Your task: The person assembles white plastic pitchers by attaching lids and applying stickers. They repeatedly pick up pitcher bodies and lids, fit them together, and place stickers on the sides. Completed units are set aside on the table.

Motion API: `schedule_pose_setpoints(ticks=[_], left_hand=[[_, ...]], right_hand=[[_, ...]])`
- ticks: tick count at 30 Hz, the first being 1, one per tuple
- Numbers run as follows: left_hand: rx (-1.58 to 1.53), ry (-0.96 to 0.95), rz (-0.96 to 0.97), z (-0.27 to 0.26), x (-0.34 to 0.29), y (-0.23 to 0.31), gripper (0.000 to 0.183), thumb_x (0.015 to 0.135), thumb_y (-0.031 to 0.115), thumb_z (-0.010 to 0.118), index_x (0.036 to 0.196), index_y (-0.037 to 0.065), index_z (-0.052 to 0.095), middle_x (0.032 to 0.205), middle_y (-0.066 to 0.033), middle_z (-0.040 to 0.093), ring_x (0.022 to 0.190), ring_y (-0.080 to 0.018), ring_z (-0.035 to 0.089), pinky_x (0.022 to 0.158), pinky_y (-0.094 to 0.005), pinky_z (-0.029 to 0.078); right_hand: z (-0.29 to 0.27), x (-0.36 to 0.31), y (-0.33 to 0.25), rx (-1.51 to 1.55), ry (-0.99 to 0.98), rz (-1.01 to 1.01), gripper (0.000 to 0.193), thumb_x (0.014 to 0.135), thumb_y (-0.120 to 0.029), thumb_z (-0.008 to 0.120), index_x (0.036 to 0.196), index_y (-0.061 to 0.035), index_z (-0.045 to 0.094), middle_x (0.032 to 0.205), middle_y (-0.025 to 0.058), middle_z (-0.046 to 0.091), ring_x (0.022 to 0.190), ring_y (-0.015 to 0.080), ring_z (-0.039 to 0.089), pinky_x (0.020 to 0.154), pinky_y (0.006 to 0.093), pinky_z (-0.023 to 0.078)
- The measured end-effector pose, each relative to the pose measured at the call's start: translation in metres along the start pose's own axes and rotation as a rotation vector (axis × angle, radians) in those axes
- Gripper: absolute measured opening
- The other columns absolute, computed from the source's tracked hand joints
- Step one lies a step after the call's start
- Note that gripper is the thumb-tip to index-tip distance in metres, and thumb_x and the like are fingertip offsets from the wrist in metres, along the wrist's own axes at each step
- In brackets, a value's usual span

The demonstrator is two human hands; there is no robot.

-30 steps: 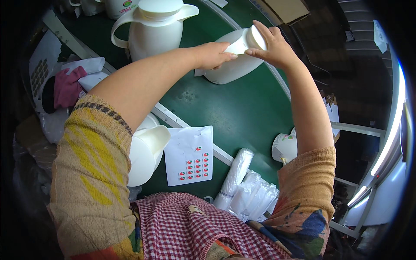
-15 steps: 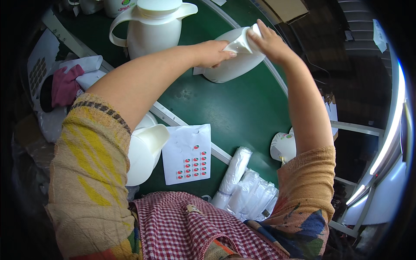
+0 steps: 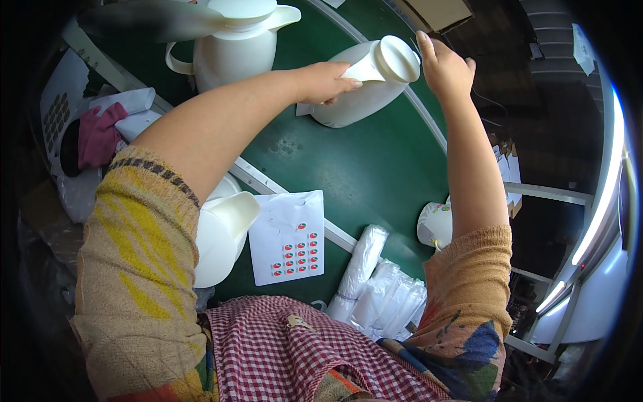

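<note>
A white thermos jug point(image 3: 351, 107) leans on the green table, its round lid point(image 3: 400, 59) turned toward the upper right. My left hand point(image 3: 328, 83) is closed around the narrow white part that sticks out beside the lid. Just right of the lid, my right hand point(image 3: 449, 70) hovers apart from the jug, thumb raised and fingers spread, holding nothing I can see. Another white thermos jug point(image 3: 236, 57) with a handle and spout stands upright beyond my left forearm. Partly behind my left sleeve is a further white jug point(image 3: 218, 241), its spout toward the sticker sheet.
A white sheet of small red-and-green stickers point(image 3: 288, 238) lies near me. Beside it are rolled clear plastic bags point(image 3: 382, 295). A white jug with a print point(image 3: 435, 224) sits by my right forearm. Metal rails point(image 3: 258, 179) cross the table. A blurred dark shape point(image 3: 147, 23) spans the upper left.
My right hand has come off the jug's lid and moved to the right. The lid has swung into fuller view. A blurred dark shape has come in at the upper left.
</note>
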State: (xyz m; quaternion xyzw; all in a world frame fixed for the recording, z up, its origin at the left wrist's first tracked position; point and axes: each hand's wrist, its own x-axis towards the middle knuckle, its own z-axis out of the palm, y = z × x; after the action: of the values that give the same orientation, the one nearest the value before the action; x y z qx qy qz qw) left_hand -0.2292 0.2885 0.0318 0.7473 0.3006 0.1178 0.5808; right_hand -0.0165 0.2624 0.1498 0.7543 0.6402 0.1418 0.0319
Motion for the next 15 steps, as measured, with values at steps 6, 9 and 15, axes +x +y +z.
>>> schedule_pose_setpoints(ticks=[6,9,15], left_hand=[[-0.022,0.011,0.019,0.005,0.008,-0.008,0.030,0.100,0.033,0.046,0.112,0.006,0.051,0.070,-0.0019,0.051,0.065,-0.0126,0.050,0.067,-0.0313,0.044],[-0.026,-0.003,0.023,0.007,0.010,-0.006,0.030,0.100,0.033,0.046,0.113,0.006,0.051,0.070,-0.0019,0.051,0.065,-0.0124,0.050,0.067,-0.0313,0.044],[-0.017,-0.014,0.023,0.009,0.009,0.000,0.031,0.100,0.033,0.045,0.114,0.006,0.050,0.070,-0.0025,0.051,0.066,-0.0129,0.050,0.070,-0.0320,0.043]], right_hand=[[0.005,0.003,0.005,0.165,-0.040,0.069,0.069,0.093,-0.067,0.027,0.116,-0.0151,0.067,0.105,0.0186,0.068,0.107,0.0340,0.061,0.101,0.0519,0.035],[0.025,-0.006,0.016,0.357,0.195,-0.161,0.070,0.093,-0.067,0.030,0.100,-0.0114,0.073,0.096,0.0175,0.070,0.100,0.0327,0.065,0.090,0.0448,0.046],[0.025,0.001,0.031,0.144,0.209,-0.352,0.064,0.087,-0.061,0.046,0.128,-0.0139,0.059,0.106,0.0172,0.068,0.104,0.0320,0.064,0.094,0.0428,0.047]])
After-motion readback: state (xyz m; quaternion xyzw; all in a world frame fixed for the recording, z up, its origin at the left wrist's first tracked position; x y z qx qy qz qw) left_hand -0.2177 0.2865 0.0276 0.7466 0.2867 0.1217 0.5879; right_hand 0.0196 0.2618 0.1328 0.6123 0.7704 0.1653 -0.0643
